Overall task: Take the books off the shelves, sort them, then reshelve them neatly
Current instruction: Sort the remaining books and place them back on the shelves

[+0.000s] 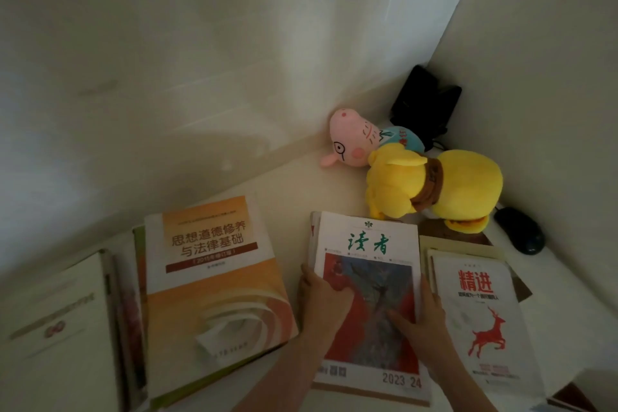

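Several piles of books lie flat on a pale surface in dim light. In the middle is a stack topped by a white magazine [368, 244] with green characters and a red and blue picture. My left hand [322, 301] grips that stack's left edge, and my right hand [419, 321] presses on its right edge and cover. To the left sits an orange and white textbook [214, 278] on a pile. A white book [57, 318] tops the far-left pile. At the right lies a white book with a red deer [481, 318].
A pink pig plush [351, 137] and a yellow plush toy [434, 184] lie in the corner behind the books. A black pouch [424, 100] leans against the wall, and a black mouse [520, 229] sits at the right. Walls close in behind and on the right.
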Available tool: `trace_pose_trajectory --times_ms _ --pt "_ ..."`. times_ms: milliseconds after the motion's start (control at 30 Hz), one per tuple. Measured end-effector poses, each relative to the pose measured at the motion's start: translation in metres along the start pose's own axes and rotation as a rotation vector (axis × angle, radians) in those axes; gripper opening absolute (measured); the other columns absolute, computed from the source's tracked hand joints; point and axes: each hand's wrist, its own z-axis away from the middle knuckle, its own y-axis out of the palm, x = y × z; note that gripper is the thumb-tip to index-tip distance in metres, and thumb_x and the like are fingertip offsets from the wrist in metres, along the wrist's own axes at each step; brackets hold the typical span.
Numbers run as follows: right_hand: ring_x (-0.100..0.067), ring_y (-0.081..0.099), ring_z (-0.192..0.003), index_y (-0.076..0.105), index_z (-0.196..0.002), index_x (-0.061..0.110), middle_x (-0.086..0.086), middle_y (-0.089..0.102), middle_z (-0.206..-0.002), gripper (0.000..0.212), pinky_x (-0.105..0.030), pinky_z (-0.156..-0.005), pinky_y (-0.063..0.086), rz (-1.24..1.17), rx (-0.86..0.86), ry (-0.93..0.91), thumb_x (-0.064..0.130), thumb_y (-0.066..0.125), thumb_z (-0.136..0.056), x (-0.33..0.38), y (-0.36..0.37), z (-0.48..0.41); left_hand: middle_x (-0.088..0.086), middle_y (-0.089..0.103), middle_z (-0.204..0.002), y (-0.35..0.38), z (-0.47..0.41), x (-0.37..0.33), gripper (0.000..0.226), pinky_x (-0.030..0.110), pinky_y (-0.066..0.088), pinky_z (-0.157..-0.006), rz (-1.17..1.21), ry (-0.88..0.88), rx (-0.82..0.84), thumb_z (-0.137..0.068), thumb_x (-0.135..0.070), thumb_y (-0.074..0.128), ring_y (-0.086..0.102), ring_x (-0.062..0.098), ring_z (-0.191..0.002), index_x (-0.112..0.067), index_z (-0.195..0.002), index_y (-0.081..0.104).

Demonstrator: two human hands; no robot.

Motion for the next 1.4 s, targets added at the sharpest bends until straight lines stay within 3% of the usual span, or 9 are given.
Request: trace_pose_trajectory --times_ms 300,433,600,700,833,933,1133,1267,1400 --pt "-0.034 0.062 -0.105 0.048 -0.133 0.017 -0.014 0.061 -0.122 0.077 -0.054 -0.092 0.051 -0.242 0.090 0.195 0.061 0.063 -0.072 0.003 0.003 -0.006 0.017 0.038 -0.142 -0.002 -0.006 0.003 0.075 0.042 0.037 -0.105 0.111 -0.020 -0.063 -0.095 -0.054 0.038 0.043 0.032 -0.127 -0.010 -0.149 0.011" --pt "-0.041 0.058 -0.109 0.048 -0.133 0.009 -0.023 0.059 -0.125 0.064 -0.055 -0.097 0.047 -0.121 0.010 0.192 0.045 0.066 -0.083 0.006 0.008 -0.012 0.017 0.037 -0.143 0.001 0.001 0.002 0.089 0.043 0.043 -0.102 -0.003 -0.019 -0.090 -0.089 -0.068 0.024 0.047 0.029 -0.124 -0.010 -0.150 -0.006" --pt "-0.043 0.033 -0.134 0.015 -0.152 0.020 -0.022 0.027 -0.151 0.095 -0.061 -0.107 0.032 0.057 -0.158 0.109 0.044 0.072 -0.080 0.027 -0.001 -0.006 0.015 -0.015 -0.157 -0.001 0.016 -0.012 0.088 0.044 0.003 -0.117 -0.170 0.074 -0.064 -0.093 -0.061 0.024 -0.003 0.031 -0.146 -0.014 -0.141 -0.033" --pt "-0.037 0.027 -0.136 0.025 -0.149 0.016 -0.019 0.027 -0.150 0.079 -0.055 -0.107 0.029 0.038 -0.252 -0.180 0.032 0.070 -0.086 0.057 -0.006 0.004 0.001 -0.018 -0.157 -0.009 0.034 -0.026 0.076 0.031 0.008 -0.119 -0.052 0.319 -0.006 -0.099 -0.038 0.039 -0.002 0.019 -0.147 -0.021 -0.150 -0.015" --pt "-0.012 0.056 -0.118 0.038 -0.142 0.025 0.003 0.054 -0.133 0.064 -0.019 -0.091 0.050 -0.374 0.097 -0.385 0.030 0.067 -0.084 0.096 0.003 0.027 -0.008 0.032 -0.149 -0.045 0.064 -0.044 0.044 0.014 0.027 -0.108 0.188 0.549 0.049 -0.100 -0.019 0.043 0.032 0.001 -0.134 -0.027 -0.143 0.036" --pt "-0.004 0.064 -0.105 0.050 -0.131 0.026 0.005 0.064 -0.121 0.042 -0.020 -0.086 0.054 -0.494 0.236 -0.418 0.014 0.059 -0.091 0.132 0.012 0.045 -0.013 0.058 -0.124 -0.094 0.087 -0.044 0.035 0.013 0.043 -0.096 0.376 0.637 0.003 -0.098 -0.009 0.044 0.053 -0.006 -0.112 -0.024 -0.128 0.054" --pt "-0.005 0.060 -0.112 0.053 -0.130 0.030 0.010 0.066 -0.119 0.047 -0.026 -0.096 0.050 -0.421 0.460 -0.592 0.038 0.063 -0.085 0.200 0.052 0.095 -0.015 0.066 -0.108 -0.198 0.098 0.013 0.029 0.013 0.048 -0.087 0.423 0.643 -0.375 -0.095 -0.005 0.049 0.060 -0.005 -0.100 -0.025 -0.111 0.062" --pt "0.003 0.054 -0.117 0.048 -0.133 0.036 0.020 0.059 -0.125 0.045 -0.030 -0.104 0.045 -0.339 0.681 -0.611 0.027 0.061 -0.090 0.230 0.105 0.138 -0.017 0.063 -0.108 -0.248 0.094 0.087 0.028 0.007 0.048 -0.071 0.392 0.466 -0.577 -0.095 -0.008 0.051 0.062 -0.004 -0.094 -0.024 -0.114 0.061" --pt "0.013 0.050 -0.115 0.040 -0.138 0.037 0.030 0.052 -0.125 0.051 -0.018 -0.095 0.048 -0.275 0.943 -0.492 0.028 0.061 -0.093 0.241 0.183 0.177 0.005 0.056 -0.127 -0.287 0.067 0.189 0.041 0.039 0.042 -0.101 0.240 0.182 -0.729 -0.090 0.001 0.054 0.052 0.023 -0.118 -0.016 -0.127 0.055"
